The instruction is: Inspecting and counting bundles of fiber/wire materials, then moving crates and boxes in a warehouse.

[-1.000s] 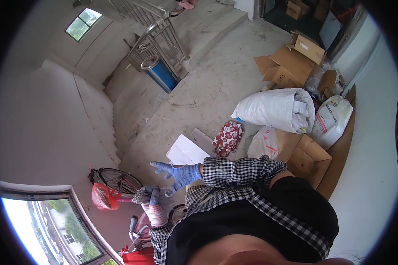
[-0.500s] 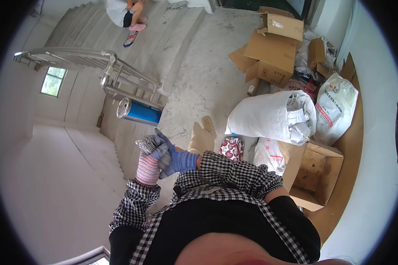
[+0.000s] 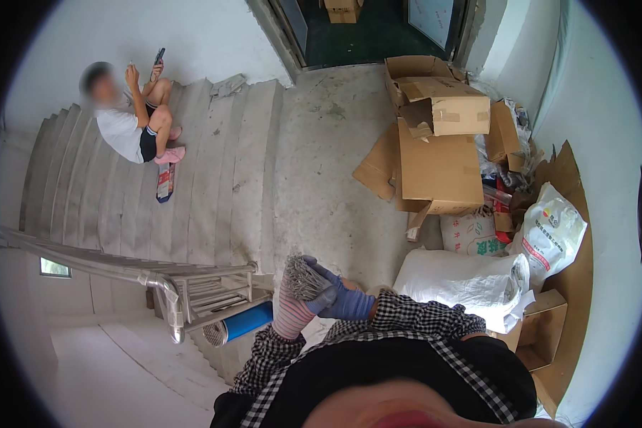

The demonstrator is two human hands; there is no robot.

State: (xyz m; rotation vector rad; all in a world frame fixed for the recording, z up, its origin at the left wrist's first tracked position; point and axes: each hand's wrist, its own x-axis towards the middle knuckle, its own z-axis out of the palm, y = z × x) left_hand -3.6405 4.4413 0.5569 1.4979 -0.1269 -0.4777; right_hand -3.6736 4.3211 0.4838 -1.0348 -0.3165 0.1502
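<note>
My left hand [image 3: 301,285] wears a grey glove with a pink striped cuff and is raised in front of my chest. My right hand [image 3: 344,298], in a blue glove, is pressed against it, blue fingers wrapped over the grey glove's edge. Both checkered sleeves come in from the lower edge. No other object shows in either hand. I cannot tell whether the left fingers are curled or apart.
A person [image 3: 132,118] sits on concrete stairs [image 3: 214,178] holding a phone. A metal railing [image 3: 157,282] and a blue cylinder [image 3: 246,321] stand at lower left. Cardboard boxes [image 3: 439,135] and white sacks [image 3: 467,282] pile up on the right, a doorway [image 3: 364,28] beyond.
The view has swung round from the window side to the stairs and doorway. My hands, apart a second ago, have come together, the blue-gloved one now gripping the grey glove.
</note>
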